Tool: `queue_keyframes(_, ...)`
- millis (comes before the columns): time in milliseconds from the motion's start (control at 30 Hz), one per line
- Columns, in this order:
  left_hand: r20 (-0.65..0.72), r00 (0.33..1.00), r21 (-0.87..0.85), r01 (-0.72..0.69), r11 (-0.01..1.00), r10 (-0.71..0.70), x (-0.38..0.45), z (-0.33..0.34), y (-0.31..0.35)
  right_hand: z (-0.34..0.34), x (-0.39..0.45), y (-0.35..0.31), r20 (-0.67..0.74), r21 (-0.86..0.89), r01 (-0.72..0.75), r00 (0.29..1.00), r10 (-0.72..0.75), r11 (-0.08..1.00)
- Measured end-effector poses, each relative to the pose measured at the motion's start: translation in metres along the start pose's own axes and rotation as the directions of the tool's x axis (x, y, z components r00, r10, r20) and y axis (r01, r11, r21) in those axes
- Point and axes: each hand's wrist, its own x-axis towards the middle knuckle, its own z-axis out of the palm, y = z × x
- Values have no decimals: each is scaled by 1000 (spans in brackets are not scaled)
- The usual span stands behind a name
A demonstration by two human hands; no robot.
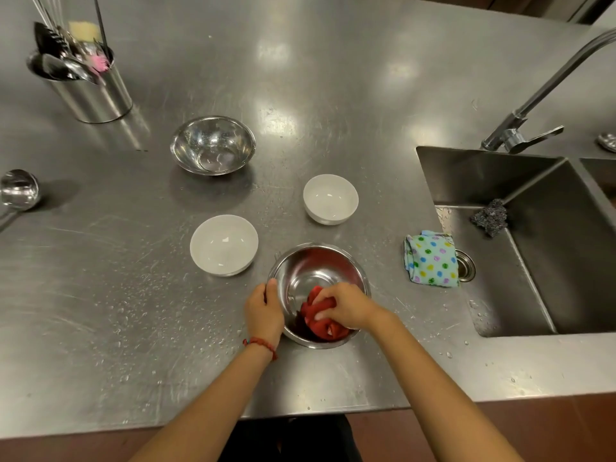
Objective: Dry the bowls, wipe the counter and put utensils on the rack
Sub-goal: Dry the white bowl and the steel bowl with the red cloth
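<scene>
A steel bowl [313, 268] stands on the wet steel counter [133, 311] near its front edge. My left hand [265, 311] grips the bowl's left rim. Inside the bowl, my right hand [343, 306] presses a crumpled red cloth [320, 323] against the near wall. Two white bowls stand upright behind it, one to the left [224, 245] and one to the right [330, 199]. A second steel bowl [212, 145] sits farther back, with drops inside. A ladle [18, 191] lies at the left edge.
A steel utensil holder [90, 91] with several utensils stands at the back left. A dotted cloth [431, 260] lies at the edge of the sink [533, 261]. A steel scourer [490, 216] rests in the sink, under the tap [520, 128]. Water drops dot the counter.
</scene>
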Motion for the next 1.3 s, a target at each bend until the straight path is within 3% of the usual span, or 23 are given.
queue_keyframes(100,25,1000,46,-7,999,6,-3,4,-6,18,-2,-6,-13,218,33,999,-30,975)
queue_keyframes(167,64,998,56,5,998,-9,-4,6,-9,32,4,-13,-153,408,40,988,25,912)
queue_keyframes(367,105,994,65,25,998,-31,-3,3,-11,52,26,-40,-469,706,98,807,359,701)
queue_keyframes(433,98,995,65,15,998,-22,-7,3,-11,51,33,-45,-523,749,114,706,477,652)
queue_keyframes(567,77,997,43,14,999,-17,-9,3,-6,47,38,-40,-598,739,71,527,604,670)
queue_keyframes(733,90,996,67,13,998,-19,-11,5,1,44,32,-24,-615,750,48,416,670,659)
queue_keyframes(800,109,994,66,-5,998,-2,-14,8,2,43,34,-26,-603,760,49,423,676,648)
queue_keyframes(833,113,994,67,-13,998,5,-15,9,3,42,36,-27,-592,759,45,464,659,649)
queue_keyframes(933,100,995,76,8,997,-16,-14,9,5,40,40,-30,-519,690,23,712,473,724)
queue_keyframes(1000,102,994,93,21,995,-30,-12,8,6,36,39,-27,-478,593,8,808,344,805)
queue_keyframes(1067,101,994,102,23,994,-34,-14,8,7,28,35,-21,-519,474,28,816,254,880)
queue_keyframes(1167,86,996,91,14,996,-22,-18,8,5,14,25,-10,-647,393,79,732,214,916)
queue_keyframes(1300,112,994,86,1,996,-11,-19,8,5,-5,17,4,-693,284,-40,682,234,958)
